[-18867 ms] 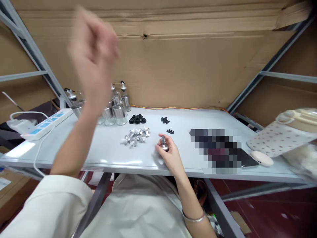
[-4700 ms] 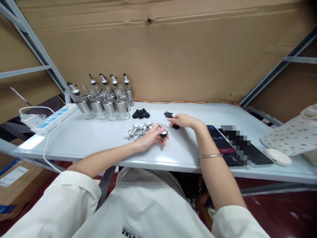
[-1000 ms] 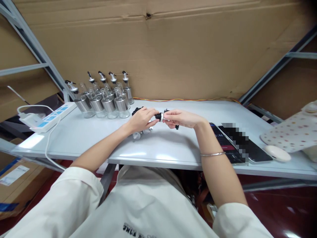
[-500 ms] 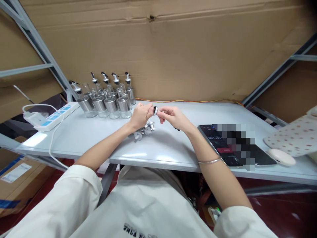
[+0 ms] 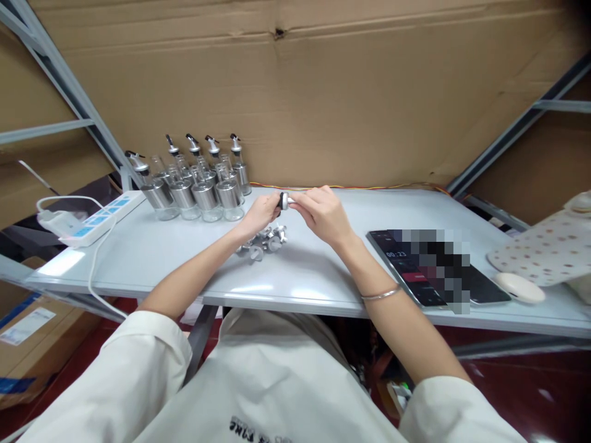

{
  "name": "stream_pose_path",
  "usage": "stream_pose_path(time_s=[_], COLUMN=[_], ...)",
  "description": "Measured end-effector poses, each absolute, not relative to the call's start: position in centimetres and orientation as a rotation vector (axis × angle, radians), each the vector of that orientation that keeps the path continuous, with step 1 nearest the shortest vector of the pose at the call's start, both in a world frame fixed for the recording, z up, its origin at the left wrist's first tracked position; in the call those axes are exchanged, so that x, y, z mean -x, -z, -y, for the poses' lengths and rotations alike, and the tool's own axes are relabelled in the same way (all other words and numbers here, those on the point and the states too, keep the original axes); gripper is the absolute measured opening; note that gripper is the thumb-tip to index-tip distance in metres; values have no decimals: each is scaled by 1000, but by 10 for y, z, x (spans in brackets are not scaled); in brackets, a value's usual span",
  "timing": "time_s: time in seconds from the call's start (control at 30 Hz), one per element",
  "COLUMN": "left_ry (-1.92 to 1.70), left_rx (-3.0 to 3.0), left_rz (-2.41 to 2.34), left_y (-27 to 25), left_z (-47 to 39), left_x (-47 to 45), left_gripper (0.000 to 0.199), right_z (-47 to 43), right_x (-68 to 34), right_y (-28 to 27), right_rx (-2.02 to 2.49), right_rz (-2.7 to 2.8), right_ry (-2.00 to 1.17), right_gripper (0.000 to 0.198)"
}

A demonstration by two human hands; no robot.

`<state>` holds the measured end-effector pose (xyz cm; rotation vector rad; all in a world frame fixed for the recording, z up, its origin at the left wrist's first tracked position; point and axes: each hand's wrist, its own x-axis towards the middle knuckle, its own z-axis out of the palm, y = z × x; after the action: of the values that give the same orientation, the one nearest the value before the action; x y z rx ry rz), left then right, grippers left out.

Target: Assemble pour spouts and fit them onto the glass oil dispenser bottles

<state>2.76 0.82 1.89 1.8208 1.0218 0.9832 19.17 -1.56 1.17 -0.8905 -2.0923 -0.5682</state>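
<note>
Between my hands, above the middle of the table, is a black and silver bottle pourer (image 5: 284, 201). My left hand (image 5: 261, 213) is closed around its black end. On the silver side, the fingertips of my right hand (image 5: 324, 212) pinch its narrow tip. Several loose silver pourer parts (image 5: 264, 242) lie in a cluster on the table below my left hand. Glass bottles with steel sleeves (image 5: 206, 195) stand in rows at the back left. Some of them carry silver pourers with black levers (image 5: 213, 145); others have bare necks.
A white power strip (image 5: 102, 220) with a plugged-in charger sits at the table's left end. To the right lie a phone with a timer (image 5: 406, 264), a pale oval case (image 5: 519, 288) and a dotted pouch (image 5: 545, 252). Cardboard (image 5: 323, 92) walls the back.
My right hand has turned over, its back now facing up, with fingers at the pourer's tip. The pourer has shifted slightly left, and more of its black part shows. The view has shifted slightly.
</note>
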Motion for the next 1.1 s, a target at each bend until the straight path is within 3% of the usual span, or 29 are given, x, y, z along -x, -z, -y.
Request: stream_pose_path(time_s=[0.23,0.53,0.63,0.73,0.93,1.1], left_ry=[-1320,-1425,-1435,-1421,-1615,-1435], left_rx=[-2541,-3044,-3060,-3034,-2644,-2557], left_rz=[-1110,-1065,-1070,-1100,-1463,-1516], left_y=[-15,-17,-17,-16,-17,-16], left_z=[-14,-24,-24,-26,-44,-51], left_x=[-19,-2,1,0,8,17], left_gripper=[61,62,60,57,57,36], right_z=[29,29,31,32,31,27], right_x=[-182,-174,-171,-169,-172,-182], right_y=[-17,-23,-24,-24,-22,-23], right_rx=[952,835,817,807,861,924], right_rz=[1892,1342,1171,1197,1458,1422], right_ry=[-116,-1529,-1811,-1762,-875,-626], right_gripper=[39,27,30,27,31,32])
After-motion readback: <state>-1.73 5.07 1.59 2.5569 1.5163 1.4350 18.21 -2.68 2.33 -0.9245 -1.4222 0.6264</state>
